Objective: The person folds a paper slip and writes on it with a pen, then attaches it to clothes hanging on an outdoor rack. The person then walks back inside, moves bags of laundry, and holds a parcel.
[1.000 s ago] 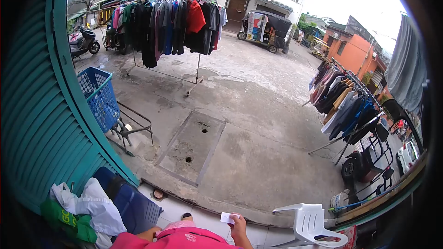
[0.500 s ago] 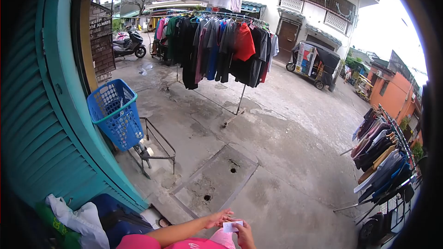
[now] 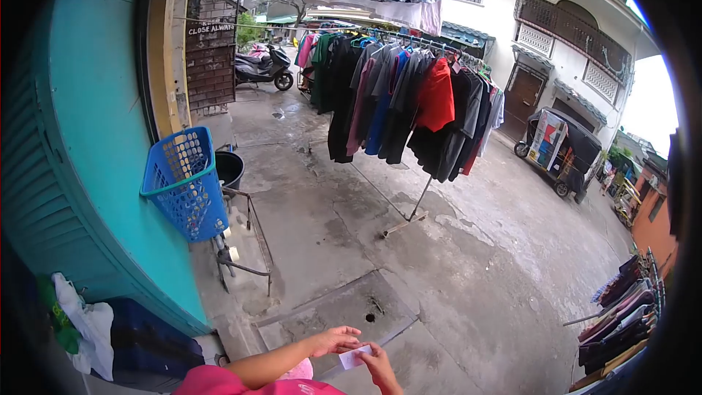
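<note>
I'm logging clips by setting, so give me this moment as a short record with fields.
Right hand: holds a small white card
Left hand: open beside the card; contact unclear
Left side: blue basket by a teal panel
Ahead: clothes rack, a red garment among those hanging
Farther back, right: covered vehicle

Slip of paper is white with a faint lilac tint, shirt worn here is hot pink. Metal door is full-on teal, laundry basket bright blue with a lattice pattern, bucket black. Clothes on the rack are mostly black and grey, but one top is loud red lol. Gate is dark brown with white lettering, far house wall orange.
</note>
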`<move>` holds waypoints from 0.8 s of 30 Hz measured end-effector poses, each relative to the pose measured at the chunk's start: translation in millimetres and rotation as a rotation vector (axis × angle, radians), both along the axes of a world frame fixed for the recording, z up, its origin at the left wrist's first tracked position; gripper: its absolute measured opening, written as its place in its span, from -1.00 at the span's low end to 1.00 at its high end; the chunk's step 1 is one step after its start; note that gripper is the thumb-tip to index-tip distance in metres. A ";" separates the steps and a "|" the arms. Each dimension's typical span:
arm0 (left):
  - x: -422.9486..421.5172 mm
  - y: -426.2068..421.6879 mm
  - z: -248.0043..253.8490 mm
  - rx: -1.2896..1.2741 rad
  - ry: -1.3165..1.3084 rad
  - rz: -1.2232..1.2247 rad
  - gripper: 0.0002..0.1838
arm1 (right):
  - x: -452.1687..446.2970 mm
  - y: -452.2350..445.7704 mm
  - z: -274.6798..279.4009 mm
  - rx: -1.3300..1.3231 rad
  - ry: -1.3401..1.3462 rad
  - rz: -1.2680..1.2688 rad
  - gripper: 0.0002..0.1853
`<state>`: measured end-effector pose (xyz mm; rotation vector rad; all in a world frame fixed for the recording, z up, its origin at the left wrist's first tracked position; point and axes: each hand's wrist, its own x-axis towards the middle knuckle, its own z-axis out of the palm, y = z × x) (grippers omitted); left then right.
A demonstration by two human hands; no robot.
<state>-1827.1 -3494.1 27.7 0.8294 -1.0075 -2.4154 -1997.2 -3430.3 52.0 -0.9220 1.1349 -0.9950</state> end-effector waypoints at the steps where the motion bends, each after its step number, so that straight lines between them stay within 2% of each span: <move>1: -2.7 -12.9 6.6 -0.047 -0.007 0.030 -0.57 | -4.5 -11.9 -0.7 0.011 -0.001 0.006 -0.78; 4: -1.3 -55.7 23.2 0.045 -0.022 0.067 -0.57 | -9.5 -52.6 8.6 -0.013 0.051 0.058 -0.78; 8: -2.2 -121.3 12.6 0.164 0.114 0.154 -0.57 | -11.7 -115.9 25.4 -0.041 0.014 0.069 -0.81; 10: -3.5 -155.2 21.9 0.106 0.198 0.203 -0.56 | -11.5 -154.3 28.1 -0.065 0.015 0.086 -0.82; 14: -1.8 -229.7 43.8 0.050 0.123 0.251 -0.56 | -3.6 -234.9 33.7 -0.089 -0.055 0.046 -0.81; 18: 4.5 -300.8 36.5 0.112 0.090 0.106 -0.57 | 3.7 -305.1 50.1 -0.095 -0.150 -0.014 -0.79; 22: 2.8 -352.0 39.4 0.174 0.158 0.001 -0.57 | -4.1 -356.5 47.4 -0.081 -0.078 -0.008 -0.83; 24: 0.3 -380.1 40.6 0.125 0.121 -0.023 -0.60 | -10.1 -386.5 36.5 -0.229 -0.005 0.084 -0.90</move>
